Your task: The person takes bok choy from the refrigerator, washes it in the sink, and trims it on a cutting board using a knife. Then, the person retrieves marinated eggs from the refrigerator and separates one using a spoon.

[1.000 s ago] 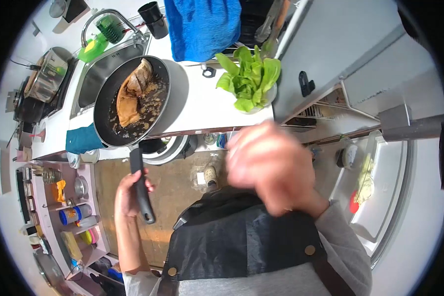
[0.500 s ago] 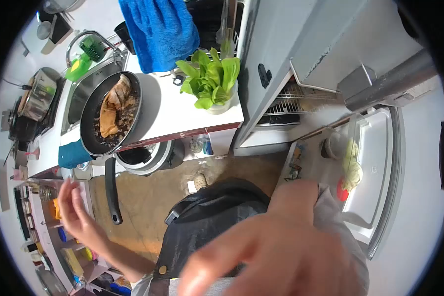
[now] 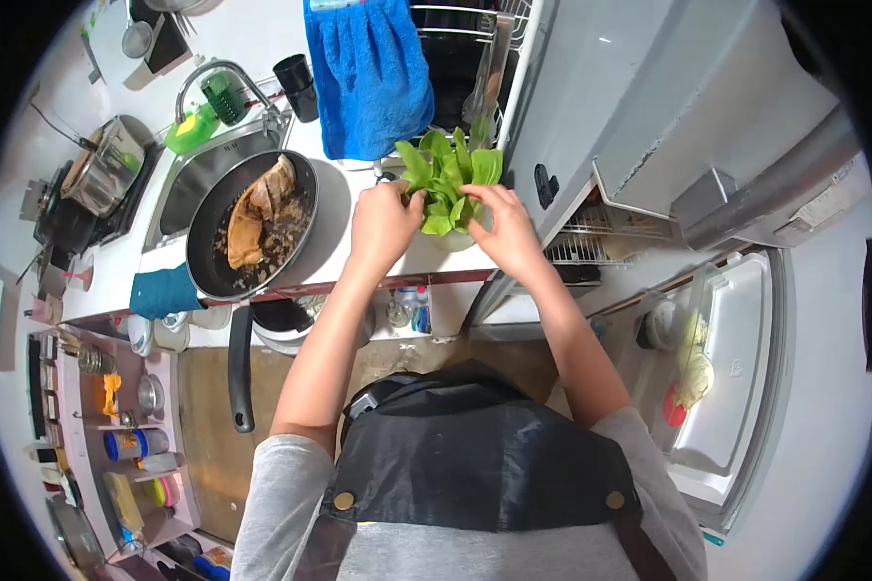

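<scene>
A bunch of bright leafy greens (image 3: 439,172) stands in a pale container (image 3: 452,242) near the right end of the counter. My left hand (image 3: 384,228) has its fingers curled and its thumb against the leaves from the left. From the other side, my right hand (image 3: 506,230) takes leaves between thumb and fingers. Both hands hide part of the leaves. Left of them, a black frying pan (image 3: 311,218) holds a browned piece of meat or fish (image 3: 247,228) among dark bits. Its handle (image 3: 240,373) juts out past the counter's front edge.
A sink (image 3: 179,198) with a faucet lies behind the pan. A blue towel (image 3: 373,82) hangs by the dish rack (image 3: 528,48). At the right the fridge door (image 3: 736,378) stands open. Shelves (image 3: 189,484) line the lower left; a steel pot (image 3: 107,174) sits on the stove.
My right hand has moved from close before the camera, and my left from the lower left, up to the leafy greens. The view has shifted slightly; the pan stays on the counter.
</scene>
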`<action>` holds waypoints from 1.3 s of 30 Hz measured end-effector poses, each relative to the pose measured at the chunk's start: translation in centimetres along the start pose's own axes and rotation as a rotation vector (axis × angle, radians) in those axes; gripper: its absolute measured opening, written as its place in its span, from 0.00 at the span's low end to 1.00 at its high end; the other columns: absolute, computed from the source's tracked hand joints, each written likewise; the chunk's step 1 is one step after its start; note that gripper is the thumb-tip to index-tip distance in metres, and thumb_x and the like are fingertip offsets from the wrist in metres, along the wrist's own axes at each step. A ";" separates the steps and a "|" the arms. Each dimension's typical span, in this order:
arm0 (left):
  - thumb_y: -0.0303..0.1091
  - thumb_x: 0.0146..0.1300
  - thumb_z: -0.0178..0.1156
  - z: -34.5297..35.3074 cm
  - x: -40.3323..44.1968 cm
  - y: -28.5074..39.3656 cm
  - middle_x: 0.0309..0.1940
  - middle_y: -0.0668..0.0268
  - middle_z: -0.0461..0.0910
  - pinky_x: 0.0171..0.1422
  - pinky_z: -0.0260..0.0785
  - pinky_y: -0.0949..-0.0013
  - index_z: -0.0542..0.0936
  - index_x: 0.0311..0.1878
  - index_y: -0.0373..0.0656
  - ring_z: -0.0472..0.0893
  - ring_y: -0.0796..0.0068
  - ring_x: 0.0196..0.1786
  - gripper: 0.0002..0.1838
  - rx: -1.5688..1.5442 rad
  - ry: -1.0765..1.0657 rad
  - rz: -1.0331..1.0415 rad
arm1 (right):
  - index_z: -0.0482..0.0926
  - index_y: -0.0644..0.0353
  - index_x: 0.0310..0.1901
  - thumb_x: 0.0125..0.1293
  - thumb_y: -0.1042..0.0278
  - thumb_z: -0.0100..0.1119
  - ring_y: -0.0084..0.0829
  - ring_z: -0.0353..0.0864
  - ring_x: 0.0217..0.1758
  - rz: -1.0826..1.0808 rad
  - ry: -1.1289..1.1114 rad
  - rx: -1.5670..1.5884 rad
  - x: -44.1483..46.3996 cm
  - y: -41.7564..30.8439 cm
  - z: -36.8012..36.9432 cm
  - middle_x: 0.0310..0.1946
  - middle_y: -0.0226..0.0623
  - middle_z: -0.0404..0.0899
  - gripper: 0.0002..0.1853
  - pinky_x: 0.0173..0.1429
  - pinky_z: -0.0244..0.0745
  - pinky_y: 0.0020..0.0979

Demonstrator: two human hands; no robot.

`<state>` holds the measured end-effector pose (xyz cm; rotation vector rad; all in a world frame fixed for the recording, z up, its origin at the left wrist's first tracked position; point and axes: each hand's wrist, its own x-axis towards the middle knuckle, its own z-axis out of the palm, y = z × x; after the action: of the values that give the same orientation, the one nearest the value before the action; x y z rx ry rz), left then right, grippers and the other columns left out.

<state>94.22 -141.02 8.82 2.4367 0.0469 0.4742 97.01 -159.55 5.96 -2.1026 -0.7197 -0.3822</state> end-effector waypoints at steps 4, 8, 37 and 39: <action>0.34 0.54 0.61 -0.4 1.0 1.3 0.24 0.50 0.79 0.35 0.72 0.56 0.84 0.34 0.40 0.81 0.51 0.28 0.09 0.037 0.110 0.108 | 0.76 0.62 0.38 0.53 0.78 0.60 0.40 0.78 0.40 0.092 0.050 0.075 0.9 1.5 0.2 0.32 0.39 0.79 0.09 0.48 0.73 0.35; 0.33 0.54 0.60 -1.3 1.4 2.4 0.26 0.51 0.80 0.37 0.72 0.55 0.83 0.32 0.41 0.80 0.50 0.31 0.08 -0.002 0.127 0.128 | 0.76 0.66 0.35 0.61 0.78 0.58 0.24 0.81 0.34 0.201 0.150 0.225 1.6 1.3 -0.8 0.33 0.40 0.80 0.03 0.41 0.75 0.25; 0.43 0.49 0.73 -0.2 -1.1 -0.4 0.50 0.60 0.78 0.52 0.69 0.65 0.71 0.57 0.39 0.76 0.72 0.49 0.34 -0.489 0.022 0.089 | 0.79 0.63 0.35 0.51 0.87 0.60 0.37 0.72 0.59 -0.142 0.185 0.176 5.8 -6.4 -4.1 0.50 0.42 0.72 0.10 0.58 0.68 0.31; 0.43 0.48 0.73 -0.6 -0.4 0.2 0.44 0.59 0.81 0.48 0.71 0.67 0.74 0.53 0.37 0.78 0.72 0.43 0.32 -0.407 -0.040 0.120 | 0.78 0.63 0.37 0.51 0.86 0.60 0.35 0.71 0.59 -0.163 0.136 0.203 6.1 -6.3 -4.3 0.51 0.40 0.71 0.12 0.59 0.68 0.31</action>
<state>93.58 -140.95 9.23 2.0543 -0.1956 0.4391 97.89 -157.97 15.51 -1.8158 -0.8166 -0.5145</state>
